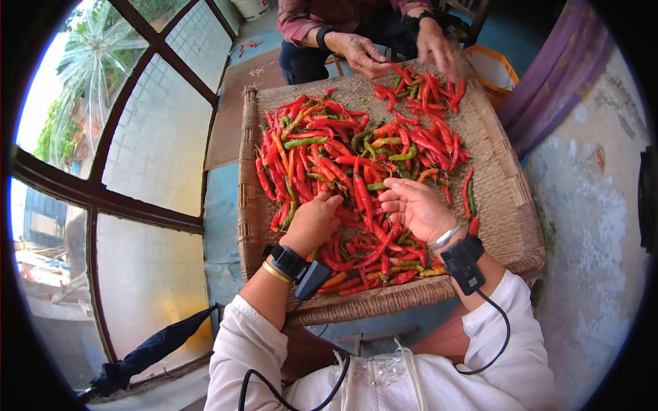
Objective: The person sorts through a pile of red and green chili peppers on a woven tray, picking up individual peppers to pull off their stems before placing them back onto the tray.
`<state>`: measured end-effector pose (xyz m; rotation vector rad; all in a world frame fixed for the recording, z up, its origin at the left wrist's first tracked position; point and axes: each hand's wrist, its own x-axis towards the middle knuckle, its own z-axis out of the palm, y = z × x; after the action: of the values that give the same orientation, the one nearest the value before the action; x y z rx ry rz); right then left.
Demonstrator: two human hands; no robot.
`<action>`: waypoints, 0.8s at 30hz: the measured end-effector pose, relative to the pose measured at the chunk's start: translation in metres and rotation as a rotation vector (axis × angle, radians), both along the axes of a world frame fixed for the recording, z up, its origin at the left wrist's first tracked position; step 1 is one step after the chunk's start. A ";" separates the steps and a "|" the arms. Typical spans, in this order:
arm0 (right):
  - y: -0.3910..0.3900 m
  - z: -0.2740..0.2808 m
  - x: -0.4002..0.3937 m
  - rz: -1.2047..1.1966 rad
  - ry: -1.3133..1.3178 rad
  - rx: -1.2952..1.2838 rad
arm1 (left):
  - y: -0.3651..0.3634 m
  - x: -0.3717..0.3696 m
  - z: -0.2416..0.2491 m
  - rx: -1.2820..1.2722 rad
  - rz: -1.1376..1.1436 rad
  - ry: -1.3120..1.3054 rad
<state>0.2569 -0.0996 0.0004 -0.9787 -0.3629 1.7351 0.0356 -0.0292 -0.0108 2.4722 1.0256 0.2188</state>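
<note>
Red chili peppers [329,147], mixed with some green and orange ones, lie heaped on a woven tray [504,205]. My left hand [314,222] is over the near left part of the heap, its thumb and fingers closed together at the peppers. What sits between those fingertips is hidden. To the right, my right hand [417,211] is held just above the heap with its palm turned inward. Its fingers are half curled and apart from the thumb, and no pepper shows in it. A green pepper [375,186] lies by its fingertips.
Across the tray, another person's hands [360,53] handle peppers at the far edge. Framed windows [154,144] run along the left, with a folded dark umbrella [147,349] below. A rough wall [582,226], a purple curtain [562,82] and an orange-rimmed box [495,68] are on the right.
</note>
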 end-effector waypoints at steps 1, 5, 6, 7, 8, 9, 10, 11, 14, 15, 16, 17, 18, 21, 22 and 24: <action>-0.001 -0.002 -0.001 0.000 0.001 0.001 | 0.000 0.001 0.003 -0.005 0.026 0.083; -0.004 0.004 -0.014 0.098 -0.232 0.006 | 0.001 0.000 0.014 0.034 -0.020 0.083; -0.003 0.000 -0.018 0.119 -0.438 0.127 | 0.002 0.000 0.020 0.010 -0.042 0.003; -0.003 -0.001 -0.022 0.141 -0.643 0.248 | 0.001 0.000 0.025 -0.014 -0.063 -0.077; -0.007 0.002 -0.023 0.181 -0.794 0.294 | 0.001 0.000 0.029 -0.015 -0.062 -0.078; -0.008 0.004 -0.024 0.183 -0.793 0.295 | 0.000 0.000 0.032 -0.068 -0.081 -0.140; -0.008 0.006 -0.024 0.288 -0.921 0.359 | -0.002 -0.001 0.036 -0.121 -0.099 -0.201; -0.008 0.006 -0.025 0.395 -1.047 0.423 | -0.004 0.000 0.041 -0.122 -0.098 -0.200; -0.009 0.000 -0.030 0.393 -0.921 0.452 | -0.008 0.003 0.048 -0.374 -0.028 -0.362; -0.009 0.003 -0.031 0.446 -0.833 0.393 | -0.009 0.003 0.048 -0.377 -0.019 -0.390; -0.011 0.012 -0.034 0.396 -0.692 0.291 | -0.009 0.003 0.048 -0.379 -0.008 -0.419; -0.010 0.011 -0.032 0.399 -0.691 0.292 | -0.008 0.002 0.047 -0.378 -0.005 -0.419; -0.008 0.010 -0.027 0.403 -0.757 0.279 | -0.004 0.000 0.046 -0.312 0.074 -0.415; -0.003 0.012 -0.013 0.443 -0.920 0.267 | 0.013 -0.013 0.026 -0.172 0.178 -0.481; -0.001 0.012 -0.006 0.390 -0.853 0.229 | 0.018 -0.017 0.025 -0.191 0.269 -0.408; 0.004 0.013 0.005 0.140 -0.527 0.201 | 0.023 -0.024 0.027 -0.217 0.373 -0.279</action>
<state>0.2622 -0.0954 0.0138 -1.2773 -0.9439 1.5057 0.0113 -0.0064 0.0162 1.9762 1.3013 0.5240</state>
